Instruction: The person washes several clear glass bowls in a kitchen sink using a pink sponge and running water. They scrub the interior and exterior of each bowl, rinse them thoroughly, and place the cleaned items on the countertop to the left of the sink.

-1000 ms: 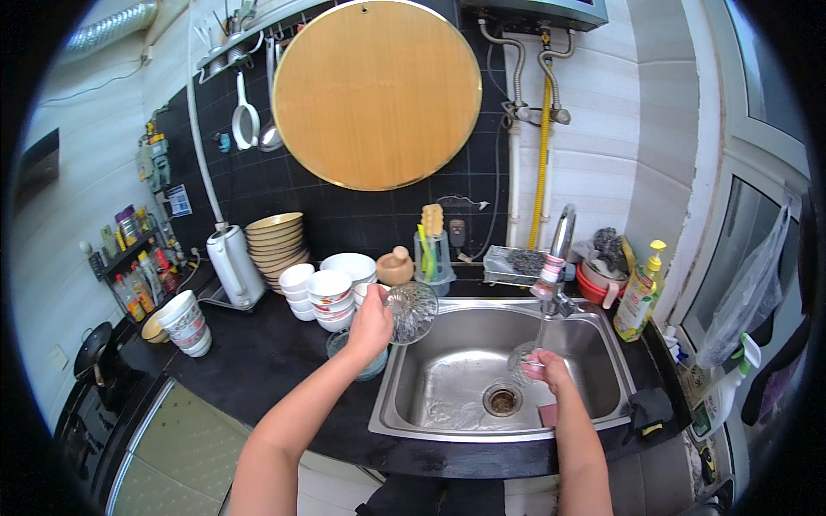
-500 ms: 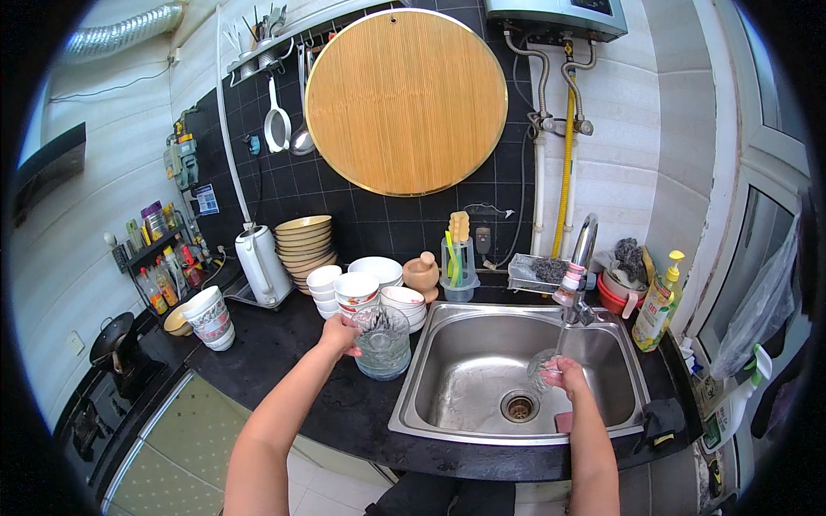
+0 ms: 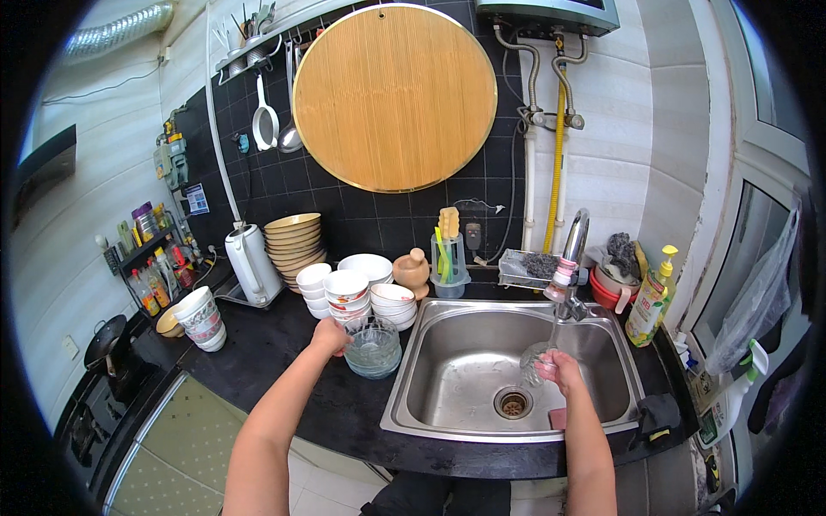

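My left hand has its fingers closed at the left rim of a clear glass bowl, the top one of a nested glass stack on the black counter left of the sink. Some of its fingertips are hidden behind the glass. Over the steel sink, my right hand grips another clear glass bowl, tilted on its side. A stream from the faucet runs down onto this bowl.
Behind the glass stack stand white bowls, tan bowls and a wooden mortar. A white kettle and patterned bowls are farther left. A soap bottle stands right of the sink; a pink sponge lies inside.
The left hand's glass bowl has gone from tilted above the stack to sitting level in it. My right hand still holds its bowl under the water. The whole view has shifted slightly.
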`<state>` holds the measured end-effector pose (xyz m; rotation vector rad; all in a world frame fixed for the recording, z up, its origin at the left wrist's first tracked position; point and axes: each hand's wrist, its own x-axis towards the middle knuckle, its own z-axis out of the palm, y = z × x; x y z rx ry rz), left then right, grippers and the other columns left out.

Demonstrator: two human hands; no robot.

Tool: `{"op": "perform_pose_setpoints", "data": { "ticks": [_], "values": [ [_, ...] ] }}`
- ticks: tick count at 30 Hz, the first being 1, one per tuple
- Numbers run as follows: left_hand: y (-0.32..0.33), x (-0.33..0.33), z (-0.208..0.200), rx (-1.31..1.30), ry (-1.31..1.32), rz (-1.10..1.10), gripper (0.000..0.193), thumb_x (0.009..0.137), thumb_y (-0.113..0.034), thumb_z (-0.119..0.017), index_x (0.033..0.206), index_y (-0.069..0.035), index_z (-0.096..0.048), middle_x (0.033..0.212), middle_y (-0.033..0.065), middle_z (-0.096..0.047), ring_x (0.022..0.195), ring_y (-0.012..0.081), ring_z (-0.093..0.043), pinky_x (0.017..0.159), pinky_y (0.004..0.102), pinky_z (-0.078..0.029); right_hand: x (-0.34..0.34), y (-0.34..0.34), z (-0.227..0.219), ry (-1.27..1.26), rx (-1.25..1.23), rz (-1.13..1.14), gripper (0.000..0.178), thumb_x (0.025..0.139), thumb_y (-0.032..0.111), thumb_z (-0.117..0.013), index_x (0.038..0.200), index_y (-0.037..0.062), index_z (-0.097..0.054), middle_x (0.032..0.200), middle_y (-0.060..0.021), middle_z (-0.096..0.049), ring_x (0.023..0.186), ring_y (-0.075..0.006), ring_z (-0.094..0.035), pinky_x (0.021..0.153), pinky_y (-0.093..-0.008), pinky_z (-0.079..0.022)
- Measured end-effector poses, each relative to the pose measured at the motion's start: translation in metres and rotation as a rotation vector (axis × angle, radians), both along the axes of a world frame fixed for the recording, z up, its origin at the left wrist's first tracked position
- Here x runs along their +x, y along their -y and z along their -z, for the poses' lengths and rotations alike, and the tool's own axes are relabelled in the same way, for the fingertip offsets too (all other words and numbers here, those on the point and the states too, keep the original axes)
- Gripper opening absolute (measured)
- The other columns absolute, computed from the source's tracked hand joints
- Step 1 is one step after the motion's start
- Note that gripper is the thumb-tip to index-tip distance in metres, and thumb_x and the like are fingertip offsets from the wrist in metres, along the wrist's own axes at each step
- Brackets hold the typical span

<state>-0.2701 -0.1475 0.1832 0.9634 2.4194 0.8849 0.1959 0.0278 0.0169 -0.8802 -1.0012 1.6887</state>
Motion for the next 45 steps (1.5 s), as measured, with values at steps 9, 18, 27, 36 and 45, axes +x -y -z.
{"op": "perform_pose_setpoints", "data": {
  "ticks": [9,18,27,36,45],
  "values": [
    [0.013,0.028,-0.005,0.321,-0.602,-0.056,0.042,0.066,-0.024,-0.070,0.093,0.000,-0.048,0.091,0.0144,-0.054,0.081,0.0329,-0.055,0.068,0.0396,-0.045,0.001,-0.002,0.001,-0.344,-0.092,0.077,0.024,0.090,0.018,-0.039,0.101,-0.0015,-0.048,0.103,-0.0155,-0.055,0.096,-0.0356,-0.055,0.077,-0.0448,-0.049],
    [-0.013,0.163,0.010,0.708,-0.422,0.650,0.015,0.080,-0.013,-0.053,0.087,-0.001,-0.057,0.084,0.0157,-0.057,0.080,0.0306,-0.055,0.070,0.0373,-0.044,0.002,0.002,-0.006,-0.513,-0.130,0.154,0.022,0.091,0.016,-0.037,0.099,-0.0026,-0.046,0.105,-0.0171,-0.053,0.104,-0.0368,-0.050,0.086,-0.0486,-0.044],
    [-0.099,0.320,0.126,0.680,-0.110,0.820,0.044,0.089,-0.027,-0.035,0.127,-0.004,-0.035,0.129,0.0213,-0.034,0.121,0.0362,-0.029,0.099,0.0470,-0.024,-0.013,0.014,-0.024,-0.518,0.076,0.109,0.021,0.089,0.018,-0.044,0.099,0.0005,-0.049,0.102,-0.0132,-0.055,0.097,-0.0289,-0.055,0.080,-0.0393,-0.048],
    [-0.170,0.339,0.097,0.723,-0.308,0.893,0.030,0.084,-0.024,-0.041,0.088,-0.006,-0.064,0.090,0.0104,-0.063,0.086,0.0305,-0.057,0.077,0.0407,-0.043,-0.019,0.022,-0.031,-0.053,0.128,0.070,0.026,0.091,0.024,-0.040,0.103,0.0043,-0.049,0.091,-0.0054,-0.059,0.075,-0.0152,-0.060,0.064,-0.0271,-0.051],
    [-0.175,0.339,0.079,0.527,-0.319,0.869,0.027,0.081,-0.027,-0.048,0.085,-0.004,-0.062,0.085,0.0131,-0.061,0.083,0.0317,-0.056,0.075,0.0425,-0.043,-0.020,0.017,-0.026,-0.131,0.130,0.054,0.025,0.090,0.025,-0.041,0.099,0.0039,-0.051,0.090,-0.0063,-0.059,0.073,-0.0184,-0.061,0.062,-0.0272,-0.051]
  ]
}}
